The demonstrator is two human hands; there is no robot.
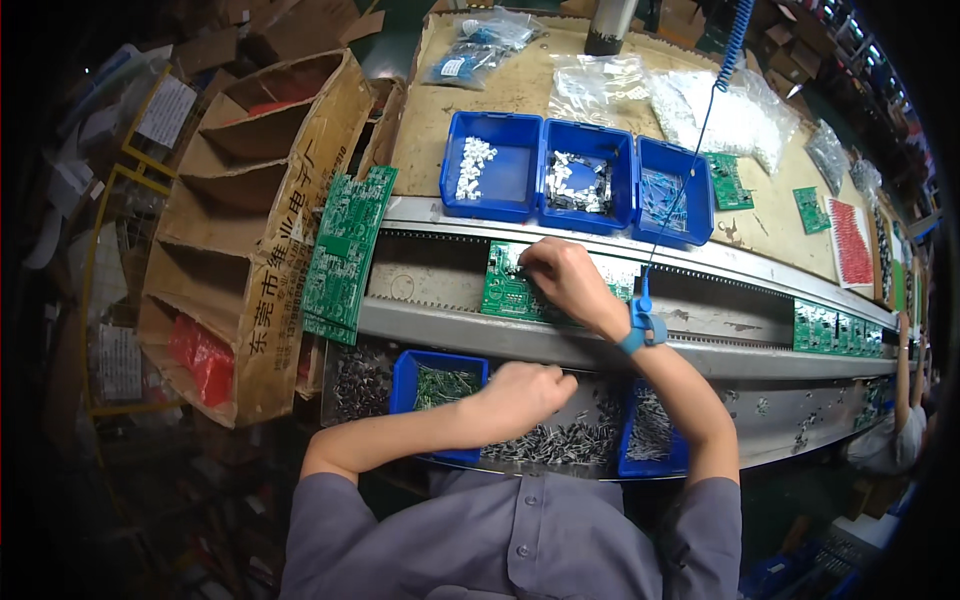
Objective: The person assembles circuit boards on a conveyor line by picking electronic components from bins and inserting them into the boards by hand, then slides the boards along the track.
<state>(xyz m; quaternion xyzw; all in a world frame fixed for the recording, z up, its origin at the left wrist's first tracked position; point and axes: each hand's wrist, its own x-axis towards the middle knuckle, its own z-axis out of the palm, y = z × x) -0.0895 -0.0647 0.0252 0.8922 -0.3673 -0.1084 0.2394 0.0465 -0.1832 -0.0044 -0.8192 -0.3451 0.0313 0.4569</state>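
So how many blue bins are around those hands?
5. Far row: left bin, middle bin and right bin. Near side: bin of green parts at left, bin of grey parts at right. Others may be hidden.

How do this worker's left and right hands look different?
Place: the right hand reaches over a green circuit board, while the left hand is nearer the body, by a heap of small loose parts.
Wrist: the right hand has a blue wristband behind it; the left hand has none.
Shared: both are bare, with fingers curled; whether either holds a small part, I can't tell.
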